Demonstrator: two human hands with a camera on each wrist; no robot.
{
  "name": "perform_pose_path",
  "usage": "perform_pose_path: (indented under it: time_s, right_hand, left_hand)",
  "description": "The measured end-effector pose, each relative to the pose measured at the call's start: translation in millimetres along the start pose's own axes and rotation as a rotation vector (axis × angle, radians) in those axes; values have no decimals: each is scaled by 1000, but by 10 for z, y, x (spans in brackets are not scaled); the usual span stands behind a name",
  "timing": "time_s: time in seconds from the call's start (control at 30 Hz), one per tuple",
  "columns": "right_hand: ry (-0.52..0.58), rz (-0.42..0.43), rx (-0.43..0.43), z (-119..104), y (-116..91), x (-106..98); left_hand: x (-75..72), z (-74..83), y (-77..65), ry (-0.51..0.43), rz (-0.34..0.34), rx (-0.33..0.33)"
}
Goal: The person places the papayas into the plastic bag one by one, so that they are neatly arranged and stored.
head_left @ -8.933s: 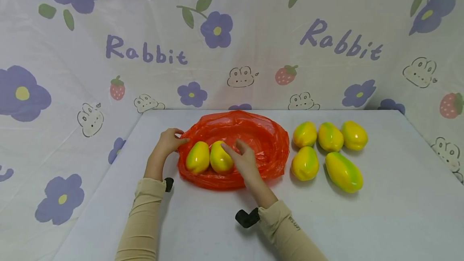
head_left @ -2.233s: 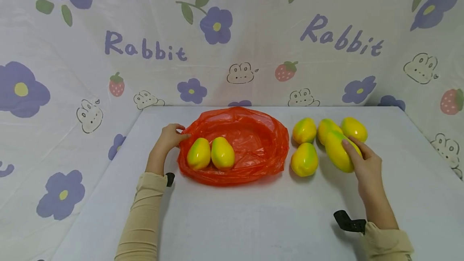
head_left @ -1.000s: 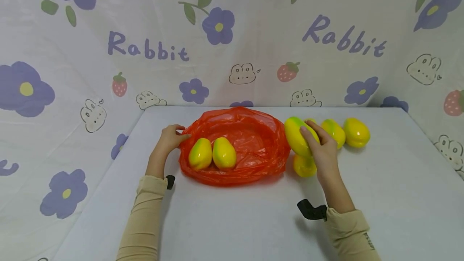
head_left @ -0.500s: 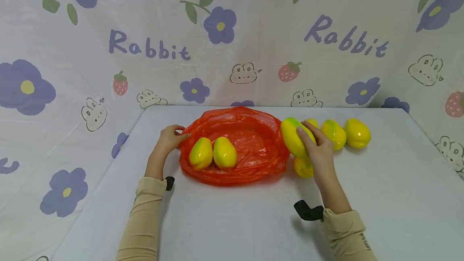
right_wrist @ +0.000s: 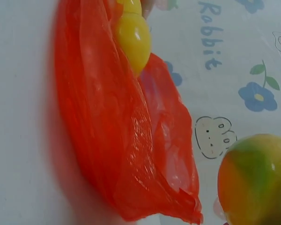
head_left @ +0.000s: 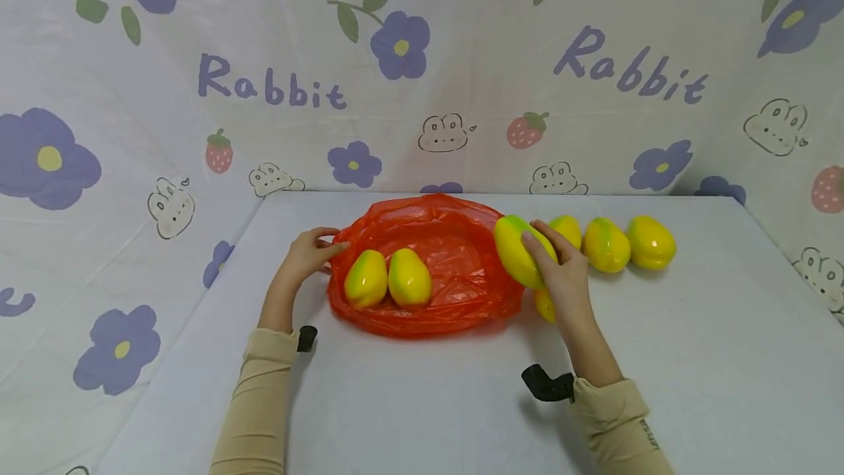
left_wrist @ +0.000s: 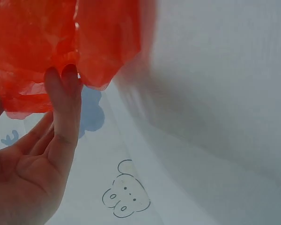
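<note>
Right hand [head_left: 567, 277] round yellow fruit [head_left: 519, 251], second fruit [head_left: 544, 306] mostly hidden behind.

The held fruit [head_left: 517, 253] is yellow with a green streak; the 2 fruits [head_left: 365, 281] in the red bag [head_left: 461, 262] share those colours. The tabletop [head_left: 422, 402] is white, the sleeves [head_left: 253, 402] beige. Purple flowers [head_left: 400, 45] with yellow centres, green leaves [head_left: 347, 23], reddish strawberries [head_left: 526, 132], black-outlined rabbits [head_left: 443, 136] and purple lettering [head_left: 272, 86] pattern the whitish backdrop [head_left: 488, 79].
</note>
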State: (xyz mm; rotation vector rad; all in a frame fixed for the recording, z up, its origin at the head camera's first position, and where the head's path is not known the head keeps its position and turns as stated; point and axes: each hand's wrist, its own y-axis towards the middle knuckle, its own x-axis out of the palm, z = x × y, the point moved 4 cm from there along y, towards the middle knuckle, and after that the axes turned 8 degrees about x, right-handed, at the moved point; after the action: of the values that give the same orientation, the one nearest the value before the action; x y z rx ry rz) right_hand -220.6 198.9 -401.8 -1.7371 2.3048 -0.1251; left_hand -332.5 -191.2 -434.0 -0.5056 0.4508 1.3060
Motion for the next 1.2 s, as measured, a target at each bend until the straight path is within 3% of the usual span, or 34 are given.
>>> perform_pose_path:
  time_s: [0.27,0.53,0.9,1.2]
  right_hand:
    - [16,-45,-8,-13,-17,166]
    - [-20,-69,-5,-21,-8,359]
    - [26,-114,-17,-15,5,669]
    - [14,-63,-21,59,7,857]
  left_hand:
    - [7,-21,-65,-146,-30,19]
    - [20,-41,-105,-234,-23,11]
    - [29,3,-127,-280,-6,-8]
    - [28,98,-200,-300,-19,-32]
